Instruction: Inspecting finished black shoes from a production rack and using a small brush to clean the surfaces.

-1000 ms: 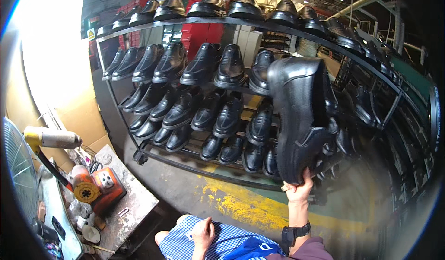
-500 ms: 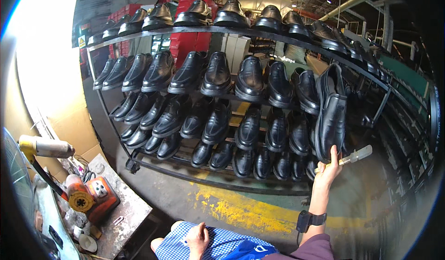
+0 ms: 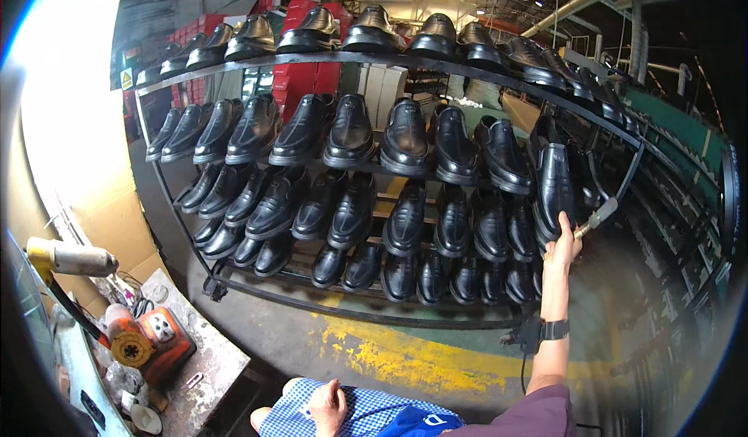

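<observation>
My right hand (image 3: 562, 244) reaches out to the right end of the rack, closed around the toe of a black leather slip-on shoe (image 3: 555, 180). The shoe stands toe down at the rack's second tier, its heel end up and away from me. A slim tool with a pale handle and a flat grey end (image 3: 603, 213) sticks out to the right from the same hand. On my lap, over a blue checked cloth (image 3: 366, 406), lies my left hand (image 3: 327, 407) with fingers curled; whatever it may hold is hidden.
Rows of black shoes (image 3: 349, 132) fill the tiers of a dark metal rack (image 3: 366, 306) ahead. At the left stands a worn table (image 3: 204, 386) with an orange machine (image 3: 164, 336) and a heat-gun-like tool (image 3: 78, 258). Another rack (image 3: 686, 227) runs along the right.
My right hand has moved away from me, bringing the shoe closer to the rack's second tier; the tool now tilts more steeply upward. My left hand stays on my lap. The view has shifted slightly.
</observation>
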Demonstrator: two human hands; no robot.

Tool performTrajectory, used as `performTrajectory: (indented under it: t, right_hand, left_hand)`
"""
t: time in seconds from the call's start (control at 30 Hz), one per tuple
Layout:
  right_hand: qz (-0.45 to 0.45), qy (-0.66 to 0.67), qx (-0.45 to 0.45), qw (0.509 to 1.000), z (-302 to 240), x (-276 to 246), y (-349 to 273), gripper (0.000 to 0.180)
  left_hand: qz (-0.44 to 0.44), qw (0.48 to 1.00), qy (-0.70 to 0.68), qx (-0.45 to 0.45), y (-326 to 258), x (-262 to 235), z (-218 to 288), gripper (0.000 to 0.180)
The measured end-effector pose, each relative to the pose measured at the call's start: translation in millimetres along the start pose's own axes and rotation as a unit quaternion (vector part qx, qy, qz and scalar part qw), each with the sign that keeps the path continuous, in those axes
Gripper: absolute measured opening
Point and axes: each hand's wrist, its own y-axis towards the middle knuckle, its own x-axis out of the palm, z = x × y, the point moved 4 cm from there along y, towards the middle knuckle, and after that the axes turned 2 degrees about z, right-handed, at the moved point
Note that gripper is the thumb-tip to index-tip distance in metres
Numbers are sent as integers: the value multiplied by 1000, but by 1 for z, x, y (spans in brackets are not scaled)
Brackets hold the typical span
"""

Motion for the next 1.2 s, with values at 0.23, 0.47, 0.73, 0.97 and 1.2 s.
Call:
performTrajectory:
  t: [0.23, 0.47, 0.73, 0.97, 1.2]
  right_hand:
    - [-9, -134, 74, 988, 5, 34, 84, 50]
    - [87, -62, 25, 994, 3, -47, 134, 72]
    - [73, -97, 105, 987, -21, -27, 147, 85]
    - [58, -84, 134, 986, -6, -17, 187, 40]
    - [50, 30, 70, 996, 14, -34, 148, 35]
  left_hand:
    - [-7, 1000, -5, -11, 0, 2, 1, 17]
    - [-43, 999, 4, -32, 5, 6, 6, 19]
    - [-49, 997, 21, -49, 0, 2, 2, 18]
    - [-32, 998, 20, -50, -6, 10, -3, 18]
    - [-21, 999, 20, -43, -3, 3, -1, 17]
